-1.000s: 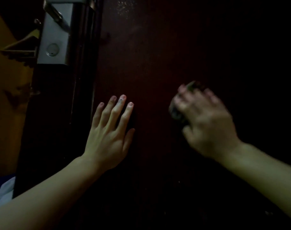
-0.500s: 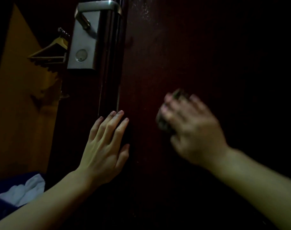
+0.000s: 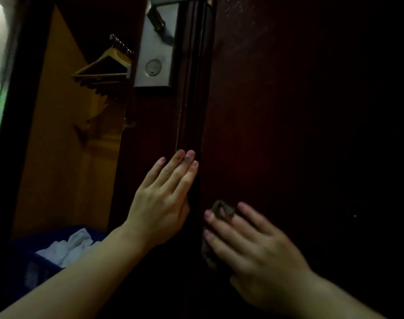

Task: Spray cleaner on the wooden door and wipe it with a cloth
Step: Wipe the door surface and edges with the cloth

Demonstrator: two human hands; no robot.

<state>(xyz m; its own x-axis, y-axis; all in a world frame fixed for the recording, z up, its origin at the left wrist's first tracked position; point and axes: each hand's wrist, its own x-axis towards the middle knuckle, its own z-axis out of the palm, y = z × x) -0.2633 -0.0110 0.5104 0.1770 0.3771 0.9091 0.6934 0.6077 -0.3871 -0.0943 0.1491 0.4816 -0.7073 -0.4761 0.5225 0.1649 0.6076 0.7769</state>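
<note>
The dark reddish wooden door (image 3: 288, 111) fills the right and middle of the view, dimly lit. My left hand (image 3: 162, 199) lies flat with straight fingers against the door's raised edge strip. My right hand (image 3: 249, 247) presses a small dark cloth (image 3: 221, 210) against the door panel, fingers spread over it; most of the cloth is hidden under the palm. No spray bottle is in view.
A silver lock plate with a lever handle (image 3: 156, 54) sits on the door's edge above my left hand. Wooden hangers (image 3: 106, 67) hang in the yellow-lit closet at left. A blue bin with white cloth (image 3: 67, 247) stands low at left.
My right hand has slid the cloth down and left toward the door's edge strip. My left hand has stayed flat on the door. The view has shifted left, showing more of the closet.
</note>
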